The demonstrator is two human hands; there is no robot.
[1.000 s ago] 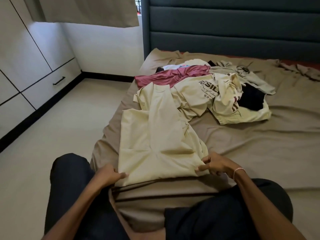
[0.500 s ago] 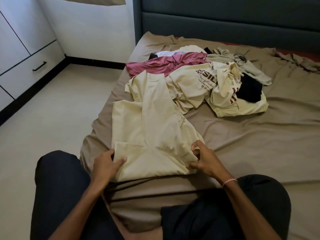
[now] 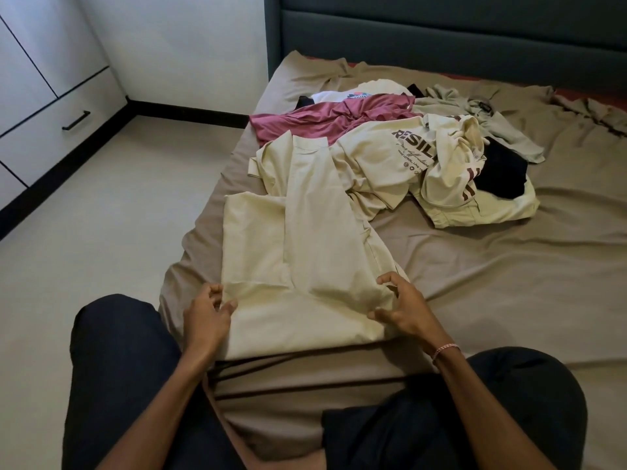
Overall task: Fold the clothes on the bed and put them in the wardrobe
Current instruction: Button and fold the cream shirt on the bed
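Down low, L hand (image 3: 207, 320) & R hand (image 3: 403, 310) each pinch a side of the cream shirt (image 3: 305, 239), flat on the bed (image 3: 475, 266) btwn dark knees (image 3: 118, 351). Behind, a clothes pile (image 3: 390, 157) touches its top. Wardrobe (image 3: 68, 106) far left.

You have: cream shirt (image 3: 305, 252), soft matt cloth, creased, on a matt cloth bed sheet (image 3: 475, 266). Beyond the shirt, a pink garment (image 3: 325, 120) with faint sheen and a padded, matt headboard (image 3: 441, 32); left of the shirt, smooth white wardrobe (image 3: 84, 106) fronts.

Shirt print (image 3: 412, 144) half-hidden (only "RESIL")
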